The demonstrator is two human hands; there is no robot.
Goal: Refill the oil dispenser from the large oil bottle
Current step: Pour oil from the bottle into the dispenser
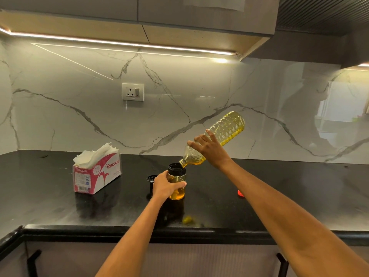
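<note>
Black glossy stone countertop (60, 206), L-shaped, corner return at far left. White marble-look backsplash (69, 120) with grey veining; lit LED strip (119, 43) under the wall cabinets (179, 15). Left on the counter: pink-and-white tissue box (97, 175), white tissues sticking out the top. Above and right of it, white wall socket with switch (133, 92) on the backsplash.

Centre: small black dispenser lid (151, 178) on the counter, just left of the left hand (164, 186). Left hand wrapped around the oil dispenser (177, 181), a clear jar with a black rim, upright on the counter, oil in the lower part. Faint yellow reflection on the counter in front of it.

Right hand (207, 147) gripping the large oil bottle (225, 130) near the shoulder, fingers over the top side. Bottle tilted neck-down to the left, base raised toward upper right, mouth at the dispenser's rim, yellow oil inside. Cannot tell if the mouth touches the rim.

Further right: red bottle cap (240, 193) on the counter, well apart from the dispenser. Dark ribbed hood (323, 13) upper right. Base cabinets (199, 260) below the counter edge, black handles (282, 265).
</note>
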